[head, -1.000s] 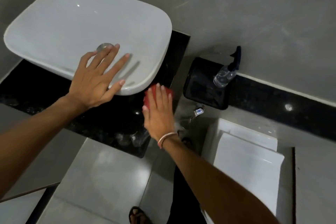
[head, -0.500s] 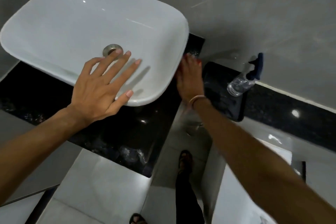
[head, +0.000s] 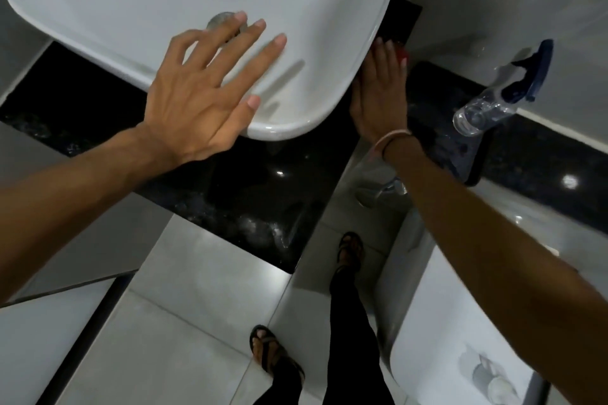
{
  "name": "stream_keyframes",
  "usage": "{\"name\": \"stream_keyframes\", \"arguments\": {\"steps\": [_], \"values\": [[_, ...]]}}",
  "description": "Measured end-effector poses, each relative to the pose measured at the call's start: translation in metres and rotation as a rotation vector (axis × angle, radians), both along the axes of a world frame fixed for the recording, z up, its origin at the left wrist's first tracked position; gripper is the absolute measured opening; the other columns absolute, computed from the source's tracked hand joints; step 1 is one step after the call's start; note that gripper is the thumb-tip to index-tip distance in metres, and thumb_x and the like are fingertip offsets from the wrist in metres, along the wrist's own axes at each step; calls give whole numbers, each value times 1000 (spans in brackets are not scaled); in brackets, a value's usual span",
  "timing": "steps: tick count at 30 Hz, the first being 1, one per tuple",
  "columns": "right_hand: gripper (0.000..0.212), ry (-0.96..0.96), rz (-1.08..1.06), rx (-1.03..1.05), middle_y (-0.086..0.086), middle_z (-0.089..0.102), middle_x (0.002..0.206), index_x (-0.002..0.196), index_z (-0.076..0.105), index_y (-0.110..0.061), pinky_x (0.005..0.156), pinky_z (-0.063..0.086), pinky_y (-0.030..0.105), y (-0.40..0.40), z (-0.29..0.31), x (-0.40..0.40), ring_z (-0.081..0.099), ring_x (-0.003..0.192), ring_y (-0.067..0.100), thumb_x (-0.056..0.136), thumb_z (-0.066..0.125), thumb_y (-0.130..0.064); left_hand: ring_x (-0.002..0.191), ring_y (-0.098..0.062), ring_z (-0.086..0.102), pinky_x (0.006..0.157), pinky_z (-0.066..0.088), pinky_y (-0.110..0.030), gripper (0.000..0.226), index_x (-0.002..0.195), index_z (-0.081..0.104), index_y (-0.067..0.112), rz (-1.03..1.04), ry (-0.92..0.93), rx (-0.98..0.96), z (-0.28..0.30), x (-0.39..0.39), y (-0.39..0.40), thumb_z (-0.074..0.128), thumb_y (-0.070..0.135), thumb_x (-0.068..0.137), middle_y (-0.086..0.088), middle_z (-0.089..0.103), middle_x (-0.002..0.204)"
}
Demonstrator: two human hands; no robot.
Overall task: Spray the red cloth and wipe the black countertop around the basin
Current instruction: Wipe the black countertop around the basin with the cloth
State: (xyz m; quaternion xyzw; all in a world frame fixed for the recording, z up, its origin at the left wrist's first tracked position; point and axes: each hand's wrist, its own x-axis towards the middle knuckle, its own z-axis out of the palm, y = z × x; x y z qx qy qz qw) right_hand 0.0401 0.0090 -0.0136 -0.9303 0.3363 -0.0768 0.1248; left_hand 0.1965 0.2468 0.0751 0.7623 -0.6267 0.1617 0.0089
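Note:
My right hand (head: 380, 99) presses flat on the red cloth (head: 402, 55) on the black countertop (head: 250, 194), in the narrow strip to the right of the white basin (head: 164, 3). Only a small red edge shows past my fingers. My left hand (head: 204, 92) rests over the basin's front rim with fingers spread, holding nothing. A clear spray bottle (head: 493, 99) with a dark blue trigger stands on a lower black shelf to the right, apart from both hands.
A grey wall runs behind the basin and the bottle. Below the counter lie light floor tiles, my sandalled feet (head: 273, 352) and a metal tap (head: 381, 189). A white toilet lid (head: 460, 339) sits at the lower right.
My right hand has slid the red cloth from the counter's front toward the back along the basin's right side. My left hand has stayed on the basin rim.

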Motion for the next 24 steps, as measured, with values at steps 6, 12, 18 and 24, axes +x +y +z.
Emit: {"name": "stream_keyframes", "arguments": {"steps": [6,12,18,24], "values": [[62,-25,3,7,14,28,169,158,32,-9,130,15,53,131,-4,-48,21,159,29,100,33,-30,161,-26,14,119,28,-54,65,164,0,23,2,50,25,3,1,1,17,44,104,-11,15,173],[63,36,66,-58,17,25,169,160,24,-8,131,13,50,231,6,-74,21,159,30,102,32,-32,161,-33,-3,129,9,-55,71,163,0,13,27,333,-4,43,-2,14,25,43,104,-21,-2,172],[69,73,156,-105,19,15,171,161,13,-4,130,8,47,262,-10,-80,15,160,30,102,36,-31,161,-31,-3,128,2,-53,68,163,3,16,229,515,-308,45,-21,77,24,42,103,-18,-1,173],[60,-20,389,10,17,24,169,160,26,-7,126,29,47,268,27,-59,21,159,28,107,37,-33,162,-23,5,132,9,-45,64,164,4,18,423,573,-437,23,-53,156,23,37,106,-12,4,174]]}}
